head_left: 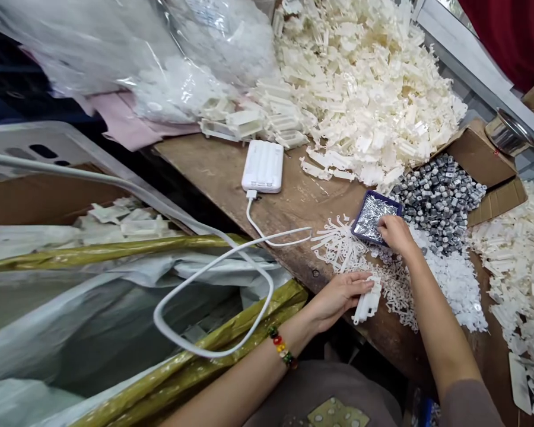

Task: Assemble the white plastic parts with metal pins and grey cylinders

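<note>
My left hand (340, 296) pinches a white plastic housing (367, 300) near the table's front edge. Over a small dark-blue tray (365, 239) of thin metal pins (372, 214), my right hand (397, 232) reaches in with fingers bent down and pressed together. Its fingertips are among the pins, and whether they grip one is hidden. Just left of the tray lies a fan of slim white plastic strips (336, 240). Small white plastic pieces (398, 290) are spread between my two hands.
Cream plastic housings (365, 89) are heaped at the back. Grey cylindrical parts (445, 196) spill from a cardboard box (485, 157). A white power bank (262, 166) with a looping white cable (160, 314) lies to the left, above an open sack (129, 320). Clear bags (182, 53) stand behind.
</note>
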Tool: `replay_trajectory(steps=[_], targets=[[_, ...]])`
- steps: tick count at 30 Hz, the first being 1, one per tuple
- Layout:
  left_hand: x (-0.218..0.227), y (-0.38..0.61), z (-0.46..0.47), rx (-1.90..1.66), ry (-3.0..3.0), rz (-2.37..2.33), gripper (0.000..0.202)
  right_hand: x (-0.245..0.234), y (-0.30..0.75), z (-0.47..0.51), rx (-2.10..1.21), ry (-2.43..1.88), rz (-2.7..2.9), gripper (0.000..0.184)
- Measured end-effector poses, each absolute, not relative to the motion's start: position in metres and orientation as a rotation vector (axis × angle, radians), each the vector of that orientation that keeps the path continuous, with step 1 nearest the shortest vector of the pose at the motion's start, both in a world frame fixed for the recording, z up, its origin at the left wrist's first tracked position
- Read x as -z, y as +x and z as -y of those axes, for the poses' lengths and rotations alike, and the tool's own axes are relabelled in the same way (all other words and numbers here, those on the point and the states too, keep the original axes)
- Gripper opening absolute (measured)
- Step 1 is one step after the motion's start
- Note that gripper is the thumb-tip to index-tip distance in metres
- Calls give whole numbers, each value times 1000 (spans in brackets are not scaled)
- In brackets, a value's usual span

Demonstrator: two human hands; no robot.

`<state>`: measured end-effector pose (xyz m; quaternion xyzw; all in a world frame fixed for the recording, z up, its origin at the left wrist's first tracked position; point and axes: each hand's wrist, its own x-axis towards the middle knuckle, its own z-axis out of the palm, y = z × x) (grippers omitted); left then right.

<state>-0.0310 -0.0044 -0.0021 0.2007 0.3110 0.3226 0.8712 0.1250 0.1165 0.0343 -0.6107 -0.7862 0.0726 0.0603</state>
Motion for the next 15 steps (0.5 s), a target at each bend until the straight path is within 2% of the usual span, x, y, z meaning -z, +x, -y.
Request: replay_trajectory(steps=[8,15], targets=[[2,-17,9,-622,416,-526,32,-24,144,-114,-527,-1718,1995,15],[-5,-23,0,-749,613,-651,27,-21,142,-112,-506,-1696,1958,19]])
